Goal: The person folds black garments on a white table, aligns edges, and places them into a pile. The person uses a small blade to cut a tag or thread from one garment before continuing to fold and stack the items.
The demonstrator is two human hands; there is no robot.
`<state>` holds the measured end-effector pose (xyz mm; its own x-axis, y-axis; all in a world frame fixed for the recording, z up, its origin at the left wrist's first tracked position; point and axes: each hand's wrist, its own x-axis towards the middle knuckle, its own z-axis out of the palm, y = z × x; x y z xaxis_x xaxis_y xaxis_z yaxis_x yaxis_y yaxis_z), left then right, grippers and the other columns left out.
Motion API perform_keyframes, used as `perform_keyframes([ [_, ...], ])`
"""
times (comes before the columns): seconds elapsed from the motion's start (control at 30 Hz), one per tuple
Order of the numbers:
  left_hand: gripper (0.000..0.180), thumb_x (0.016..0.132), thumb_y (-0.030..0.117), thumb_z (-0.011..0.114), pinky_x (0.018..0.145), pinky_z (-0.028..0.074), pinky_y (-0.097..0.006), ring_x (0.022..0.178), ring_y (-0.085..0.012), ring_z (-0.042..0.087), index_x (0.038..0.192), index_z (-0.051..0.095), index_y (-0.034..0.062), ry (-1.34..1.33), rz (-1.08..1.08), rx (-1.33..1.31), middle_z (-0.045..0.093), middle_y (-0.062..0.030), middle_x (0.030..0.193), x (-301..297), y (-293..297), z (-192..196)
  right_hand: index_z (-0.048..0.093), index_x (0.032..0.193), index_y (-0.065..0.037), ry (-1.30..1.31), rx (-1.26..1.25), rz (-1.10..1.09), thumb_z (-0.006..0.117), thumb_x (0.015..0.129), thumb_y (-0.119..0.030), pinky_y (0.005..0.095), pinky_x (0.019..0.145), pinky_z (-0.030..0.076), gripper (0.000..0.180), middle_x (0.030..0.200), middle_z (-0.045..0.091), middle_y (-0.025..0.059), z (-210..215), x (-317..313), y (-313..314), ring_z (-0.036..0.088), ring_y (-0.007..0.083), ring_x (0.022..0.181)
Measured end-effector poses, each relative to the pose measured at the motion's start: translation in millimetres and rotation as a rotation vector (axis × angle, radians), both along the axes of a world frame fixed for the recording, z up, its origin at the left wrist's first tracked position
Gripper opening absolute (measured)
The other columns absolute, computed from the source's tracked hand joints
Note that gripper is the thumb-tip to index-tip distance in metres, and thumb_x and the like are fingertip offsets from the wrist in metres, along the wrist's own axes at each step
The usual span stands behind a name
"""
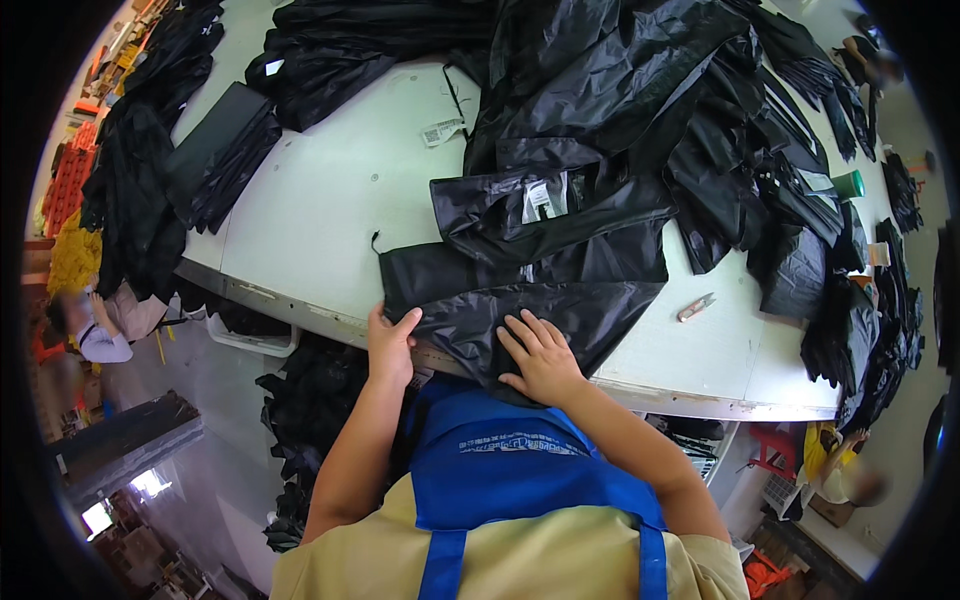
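A thin, shiny black jacket [590, 300] lies before me, its lower part hanging over the table's near edge. Its collar end, with a white label [541, 199] inside, points away from me. At its left edge my left hand [392, 345] is closed on the fabric, thumb on top and the other fingers partly hidden. My right hand [541, 357] rests flat on the jacket near the table edge, fingers spread. A pair of thread snips [697, 307] lies on the table to the right of the jacket.
Piles of black garments cover the table's far side [620, 70], left [140, 170] and right [800, 230]. A white tag [442, 132] lies on the white tabletop [310, 200]. A green spool [848, 185] stands at right. Other people sit at both sides.
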<state>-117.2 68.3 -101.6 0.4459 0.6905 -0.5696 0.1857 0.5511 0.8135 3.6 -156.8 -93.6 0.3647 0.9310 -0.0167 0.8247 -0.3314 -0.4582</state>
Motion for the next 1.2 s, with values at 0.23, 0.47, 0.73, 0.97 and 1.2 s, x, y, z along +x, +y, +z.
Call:
perform_keyframes([
  [0.23,0.047,0.080,0.006,0.067,0.087,0.047,-0.033,0.096,-0.0215,0.061,0.123,0.049,-0.0025,0.049,-0.296,0.584,0.062,-0.0151,0.108,18,-24,41,0.064,0.110,-0.015,-0.371,0.096,-0.110,0.068,0.076,-0.024,0.0438,0.099,0.039,0.035,0.114,0.063,0.0068,0,120,59,0.054,0.0284,0.115],
  [0.47,0.056,0.084,0.019,0.066,0.090,0.046,-0.042,0.100,-0.0395,0.057,0.130,0.044,-0.0037,-0.011,-1.204,0.923,0.057,-0.0252,0.109,103,-96,32,0.067,0.105,-0.008,0.445,-0.063,-0.187,0.060,0.089,-0.032,0.0365,0.084,0.048,0.030,0.097,0.067,0.0154,-30,213,100,0.063,0.0331,0.094],
  [0.73,0.034,0.073,0.024,0.073,0.107,0.027,-0.053,0.134,-0.0354,0.031,0.105,0.063,0.0181,0.006,-1.263,1.430,0.037,-0.0136,0.145,125,-71,-2,0.042,0.129,0.007,-0.175,0.437,-1.124,0.075,0.075,-0.019,0.0468,0.104,0.029,0.068,0.124,0.048,0.0237,-5,112,-35,0.043,0.0413,0.117],
  [0.97,0.066,0.077,0.027,0.071,0.102,0.042,-0.040,0.127,-0.0320,0.042,0.135,0.045,0.0098,0.038,-1.504,1.083,0.040,-0.0075,0.142,164,-54,7,0.040,0.132,0.007,1.263,0.810,-1.293,0.067,0.081,-0.005,0.0345,0.094,0.045,0.058,0.121,0.058,0.0150,-8,89,-59,0.057,0.0239,0.106],
  [1.2,0.057,0.083,0.009,0.058,0.108,0.034,-0.038,0.126,-0.0309,0.046,0.138,0.042,0.0079,-0.404,-0.741,-0.295,0.046,-0.0157,0.140,165,-12,-23,0.051,0.135,-0.021,-0.104,-0.037,-0.125,0.071,0.073,-0.019,0.0543,0.112,0.021,0.066,0.152,0.025,0.0157,8,67,0,0.020,0.0406,0.141],
])
